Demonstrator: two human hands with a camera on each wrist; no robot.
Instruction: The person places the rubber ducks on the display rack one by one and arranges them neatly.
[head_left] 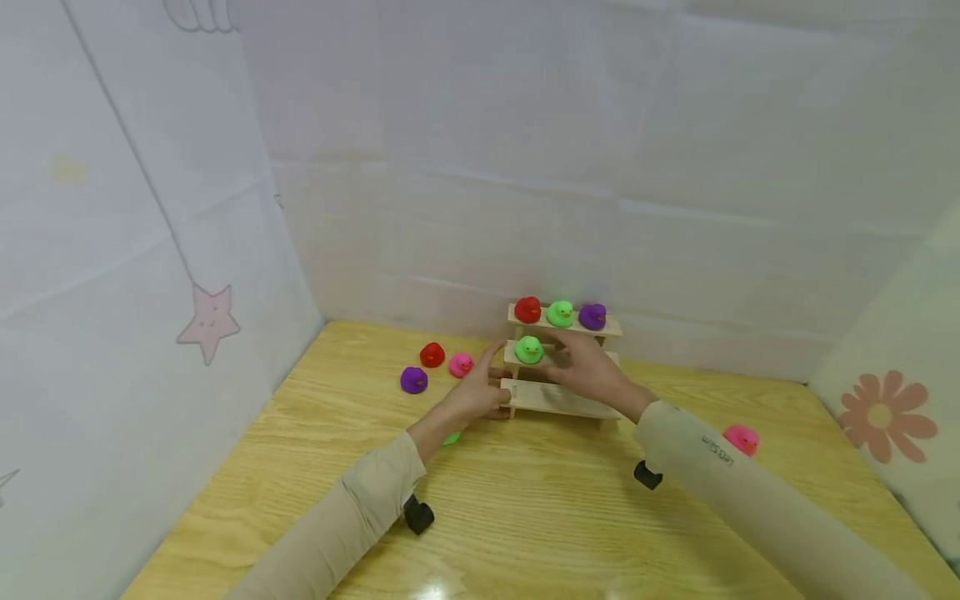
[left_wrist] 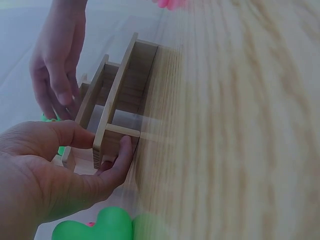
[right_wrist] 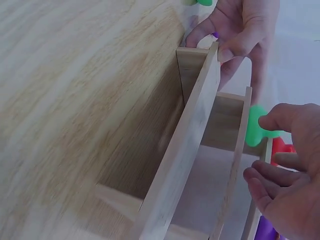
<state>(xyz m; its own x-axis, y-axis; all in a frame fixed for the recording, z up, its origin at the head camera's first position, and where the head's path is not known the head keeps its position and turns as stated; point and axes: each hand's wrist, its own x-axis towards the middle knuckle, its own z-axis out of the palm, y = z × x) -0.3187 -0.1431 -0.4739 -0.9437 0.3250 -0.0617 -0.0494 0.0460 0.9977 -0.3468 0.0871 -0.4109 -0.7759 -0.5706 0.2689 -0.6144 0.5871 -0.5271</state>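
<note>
A three-tier wooden display stand [head_left: 558,398] stands on the table near the back wall. My left hand [head_left: 472,396] grips the left end of its lowest step, thumb on the board and fingers around the end support [left_wrist: 122,135]. On the middle step's left end sits a green rubber duck [head_left: 528,350]. My right hand [head_left: 588,367] hovers just right of that duck, fingers loosely bent and holding nothing, as the right wrist view shows. A red duck [head_left: 527,310], a green duck [head_left: 560,314] and a purple duck [head_left: 592,317] line the top step.
Left of the stand lie a red duck [head_left: 432,355], a pink duck [head_left: 461,365] and a purple duck [head_left: 414,380]. Another green duck [head_left: 451,438] is mostly hidden by my left wrist. A pink duck [head_left: 741,439] sits beyond my right sleeve. Fabric walls enclose the table.
</note>
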